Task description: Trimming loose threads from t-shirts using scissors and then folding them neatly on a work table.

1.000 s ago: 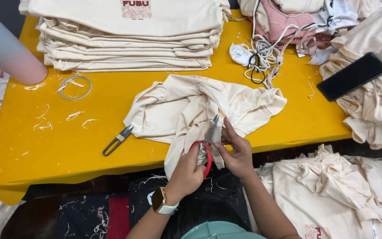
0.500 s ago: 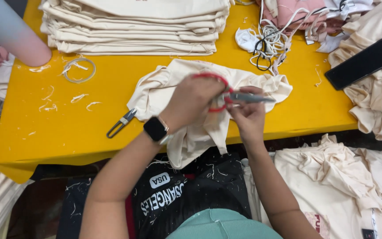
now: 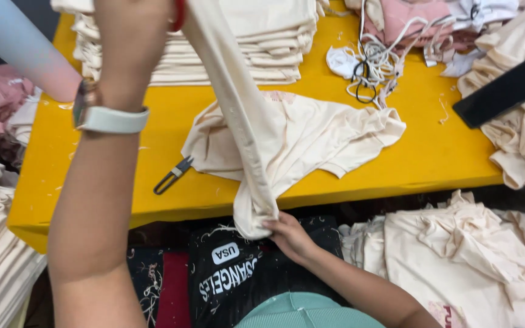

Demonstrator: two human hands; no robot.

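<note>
A cream garment [image 3: 299, 136] lies partly on the yellow table [image 3: 123, 121], and one long section of it is pulled taut from the table's front edge up toward the camera. My left hand [image 3: 132, 42] is raised high and grips the upper end of that section; a red loop, probably a scissors handle [image 3: 179, 15], shows at its fingers. A white wristwatch [image 3: 112, 118] is on that arm. My right hand [image 3: 288, 235] is below the table edge, pinching the lower end of the same garment.
Metal thread snips [image 3: 173, 175] lie on the table left of the garment. A stack of folded cream garments [image 3: 262, 42] sits at the back, with tangled cords [image 3: 366, 61] beside it. A black phone [image 3: 505, 91] rests on cloth at right. More cream garments [image 3: 469, 261] are piled lower right.
My left hand has risen from the garment on the table to high in front of the camera, pulling the cloth taut. My right hand dropped below the table edge, onto the lower end.
</note>
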